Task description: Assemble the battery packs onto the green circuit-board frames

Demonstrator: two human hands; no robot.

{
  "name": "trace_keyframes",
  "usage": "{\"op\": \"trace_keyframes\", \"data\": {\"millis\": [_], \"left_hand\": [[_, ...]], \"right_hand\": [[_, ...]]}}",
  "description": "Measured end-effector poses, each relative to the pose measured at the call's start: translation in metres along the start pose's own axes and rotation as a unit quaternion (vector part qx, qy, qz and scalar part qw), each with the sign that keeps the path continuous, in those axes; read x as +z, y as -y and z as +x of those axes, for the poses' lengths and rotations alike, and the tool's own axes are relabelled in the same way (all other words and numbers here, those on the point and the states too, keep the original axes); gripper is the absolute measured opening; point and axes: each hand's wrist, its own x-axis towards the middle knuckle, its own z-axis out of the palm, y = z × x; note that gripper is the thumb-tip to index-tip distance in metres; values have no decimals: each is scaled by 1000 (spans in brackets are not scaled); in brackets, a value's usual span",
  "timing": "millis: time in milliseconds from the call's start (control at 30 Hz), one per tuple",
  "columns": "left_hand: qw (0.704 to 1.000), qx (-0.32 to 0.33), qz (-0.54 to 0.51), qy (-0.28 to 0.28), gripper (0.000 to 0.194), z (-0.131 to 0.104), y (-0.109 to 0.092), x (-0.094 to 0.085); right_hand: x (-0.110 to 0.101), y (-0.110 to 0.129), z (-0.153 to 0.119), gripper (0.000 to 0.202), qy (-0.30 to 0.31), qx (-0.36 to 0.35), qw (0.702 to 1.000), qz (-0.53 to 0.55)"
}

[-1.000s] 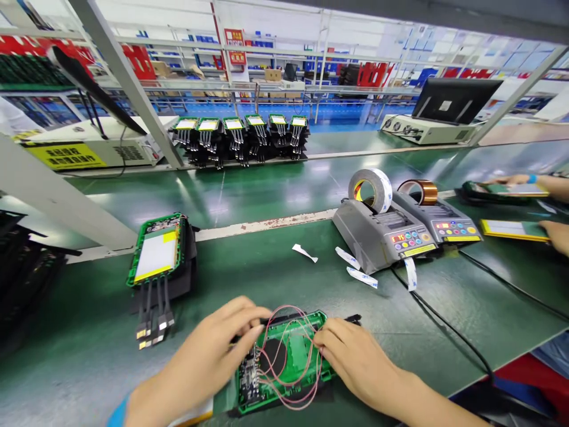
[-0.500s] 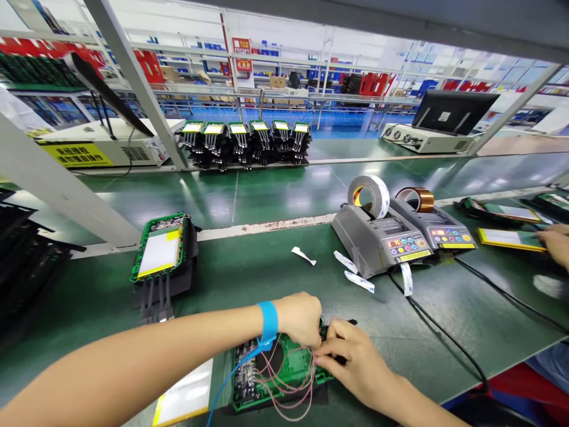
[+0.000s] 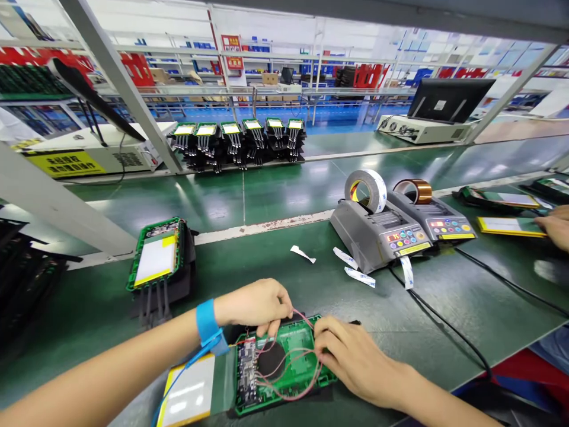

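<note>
A green plastic housing [image 3: 296,350] lies at the bottom centre, with a circuit board [image 3: 247,370] at its left side and a black round part [image 3: 271,360] inside. Thin pink wires [image 3: 296,391] loop across it from the board. My left hand [image 3: 262,305], with a blue wrist strap [image 3: 208,323], pinches pink wires over the housing's far edge. At the housing's right end, my right hand [image 3: 342,353] has its fingers closed on the pink wires. A white battery pack with yellow edges [image 3: 191,391] lies to the left of the housing.
Two tape dispensers [image 3: 377,234] stand at right, with tape strips [image 3: 359,277] beside them. An assembled unit [image 3: 156,255] rests on a stack at left. More units [image 3: 231,133] stand at the back. Another person's hand [image 3: 555,227] is at far right, near cables.
My left hand has moved left and slightly up, away from my right hand, drawing wires with it. More of the housing's inside shows. My right hand stays at the right end.
</note>
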Motion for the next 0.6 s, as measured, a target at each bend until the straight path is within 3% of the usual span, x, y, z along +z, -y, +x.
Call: {"op": "trace_keyframes", "data": {"millis": [167, 300, 367, 433, 533, 600], "left_hand": [[987, 12, -160, -25, 19, 1, 11, 39], [975, 24, -217, 31, 31, -16, 13, 59], [986, 43, -161, 2, 35, -30, 20, 63], [992, 80, -54, -77, 31, -43, 34, 67], [977, 136, 61, -152, 47, -56, 63, 77], [964, 163, 125, -168, 42, -60, 83, 84]], "right_hand": [[-10, -8, -8, 15, 64, 13, 990, 126], [-9, -9, -9, 14, 62, 58, 985, 151], [-7, -8, -9, 14, 56, 67, 984, 156], [-6, -7, -8, 14, 45, 71, 983, 165], [-3, -9, -5, 9, 26, 53, 981, 183], [-3, -13, -2, 12, 16, 18, 982, 186]]}}
